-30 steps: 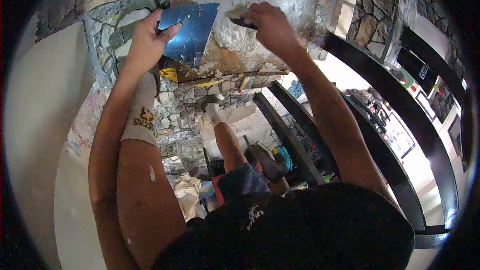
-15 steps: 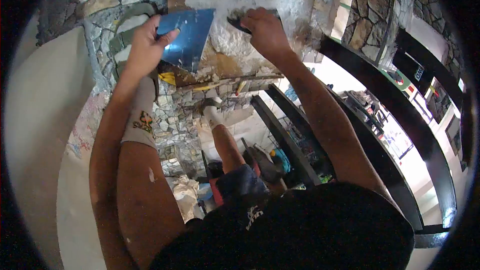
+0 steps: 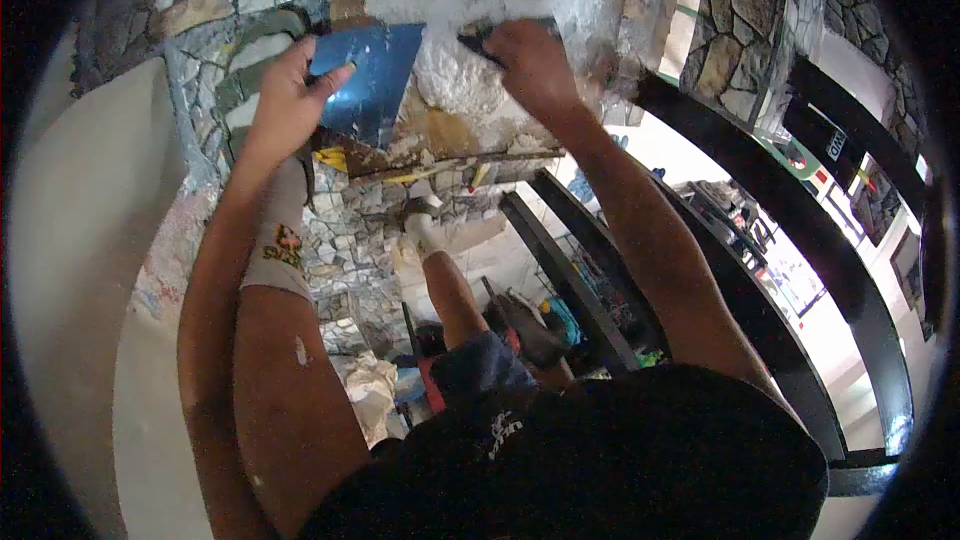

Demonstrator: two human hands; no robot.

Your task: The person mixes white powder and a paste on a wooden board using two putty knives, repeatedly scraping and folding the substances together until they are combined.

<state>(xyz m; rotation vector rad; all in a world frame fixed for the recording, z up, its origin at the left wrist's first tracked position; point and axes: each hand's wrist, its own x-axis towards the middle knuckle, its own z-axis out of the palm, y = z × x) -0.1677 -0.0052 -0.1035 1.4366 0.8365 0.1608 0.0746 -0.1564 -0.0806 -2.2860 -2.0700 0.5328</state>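
My left hand (image 3: 287, 105) is closed on the edge of a wide, flat blade (image 3: 375, 80) like a plastering spatula, bluish and shiny with white specks. Its thumb lies across the face. My right hand (image 3: 538, 65) grips a dark-bladed scraper (image 3: 482, 43) over a wet, whitish-grey plaster mix (image 3: 450, 75). The fingers cover most of that tool. The mix is spread on a brown board (image 3: 440, 130), its near edge crusted with lumps. The two tools stand apart, the plaster showing between them.
Stone-patterned steps (image 3: 350, 230) drop away below the board, where my sock-covered foot (image 3: 425, 230) stands. Black railing bars (image 3: 740, 145) run down the right side. A pale wall (image 3: 90, 240) curves up on the left. Yellow items (image 3: 330, 158) lie under the board's edge.
My left hand and the wide blade have shifted slightly left and down. My right hand stays over the plaster with a small shift, its outline a little blurred.
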